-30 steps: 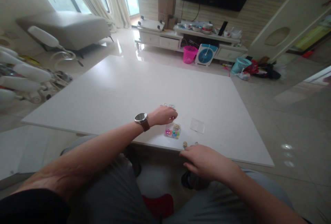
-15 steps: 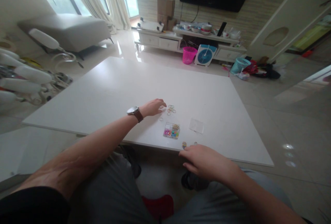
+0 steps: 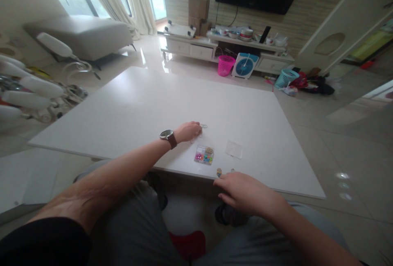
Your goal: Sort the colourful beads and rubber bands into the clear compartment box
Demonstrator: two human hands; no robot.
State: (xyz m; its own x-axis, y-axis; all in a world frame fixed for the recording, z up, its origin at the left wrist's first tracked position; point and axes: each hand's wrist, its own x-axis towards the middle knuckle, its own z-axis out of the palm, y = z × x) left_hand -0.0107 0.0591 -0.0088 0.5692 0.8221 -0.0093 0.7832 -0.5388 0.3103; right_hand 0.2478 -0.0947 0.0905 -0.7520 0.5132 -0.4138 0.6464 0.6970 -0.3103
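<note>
My left hand (image 3: 188,131), with a watch (image 3: 166,134) on its wrist, is down on the table over a group of thin metal rings (image 3: 204,126). Its fingers are bent and a little blurred, and they hide most of the rings. A clear divided box (image 3: 204,155) lies closer to me, with small pink, green and blue pieces and gold-coloured ones in its compartments. My right hand (image 3: 242,188) rests at the table's near edge, fingers loosely bent and thumb apart, with nothing seen in it. Beside its fingertips lies a small cartoon-figure charm (image 3: 219,172); another small piece (image 3: 232,170) is partly hidden.
A clear flat lid (image 3: 233,149) lies on the white table (image 3: 147,98), right of the box. Beyond the table stand a pink basket (image 3: 225,66), a blue fan (image 3: 245,66) and a light-blue basket (image 3: 286,78). Under the near edge are my legs and a red seat (image 3: 188,244).
My left hand has moved right, from beside the rings to over them, covering most of them. My right hand has stayed in place.
</note>
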